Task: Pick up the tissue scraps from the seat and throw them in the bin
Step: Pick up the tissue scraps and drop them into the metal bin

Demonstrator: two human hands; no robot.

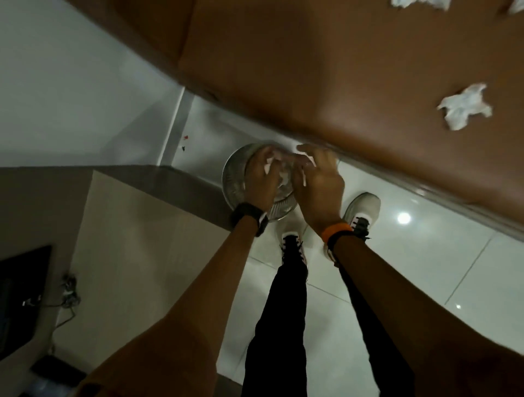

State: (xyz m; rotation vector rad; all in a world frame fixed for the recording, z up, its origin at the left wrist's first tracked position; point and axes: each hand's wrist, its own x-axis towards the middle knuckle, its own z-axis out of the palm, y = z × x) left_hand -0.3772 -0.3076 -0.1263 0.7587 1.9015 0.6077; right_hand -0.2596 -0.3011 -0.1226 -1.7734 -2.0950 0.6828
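Head view: both hands are held together directly above the bin (236,181), a round metal container with a ribbed wall standing on the white tiled floor (425,255).

Left hand (262,178): fingers curled inward over the bin opening, with white tissue (268,165) showing between the fingers. The hand is closed around this tissue. A dark watch (249,216) sits on the wrist.

Right hand (319,181): fingers partly bent and spread, back of the hand toward the camera. Thin white strips of tissue show at the fingertips and along the inner edge of the hand; whether the fingers pinch them or they merely lie against the hand cannot be told. An orange band (336,231) sits on the wrist.

More white tissue is visible in the gap between the two hands, over the bin mouth. Motion blur prevents telling whether it is held or already inside.

Remaining scraps: one crumpled tissue scrap (465,106) lies on the brown seat (312,70), well apart from the hands, up and to the right. Further white scraps (419,3) lie at the top edge of the frame, partly cut off.

Edges and room: the seat's front edge runs diagonally just beyond the bin and close to the right-hand fingertips. A pale cabinet (147,241) stands immediately left of the bin. The person's two shoes (363,209) stand on open floor just behind the bin, toward the camera.
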